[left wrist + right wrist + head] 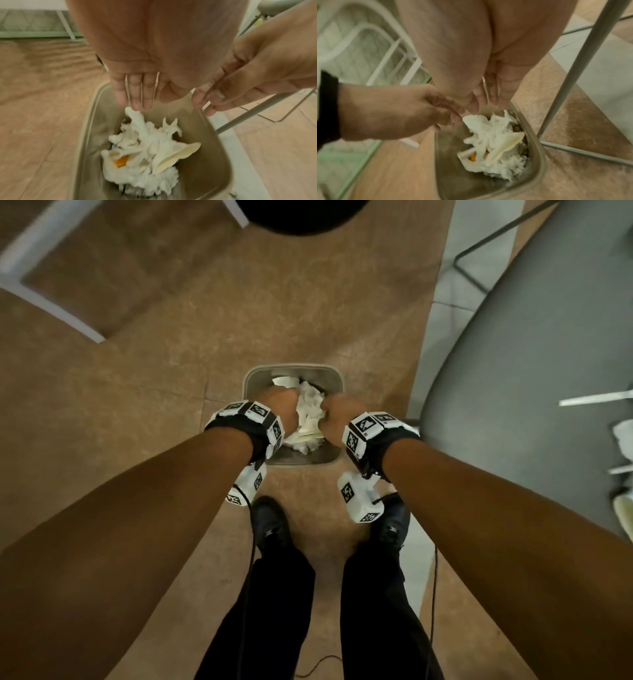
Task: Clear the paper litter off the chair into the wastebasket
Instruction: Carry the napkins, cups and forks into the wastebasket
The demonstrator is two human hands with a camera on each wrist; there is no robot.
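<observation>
Risk of crumpled paper (142, 152) spilling past wastebasket (214, 159) rim below left hand (137, 89) and right hand (489, 93), fingers splayed, empty.

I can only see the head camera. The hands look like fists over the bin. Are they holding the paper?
Observer: No. The left wrist view shows the left hand with its fingers straight, pointing down and holding nothing.
Operator: What about the other hand?
Observer: In the right wrist view, the right hand points its fingers down too, and there is nothing in them.
Operator: Is it all just white paper in there?
Observer: Not quite. A small orange bit peeks out of the white paper inside the wastebasket.
</observation>
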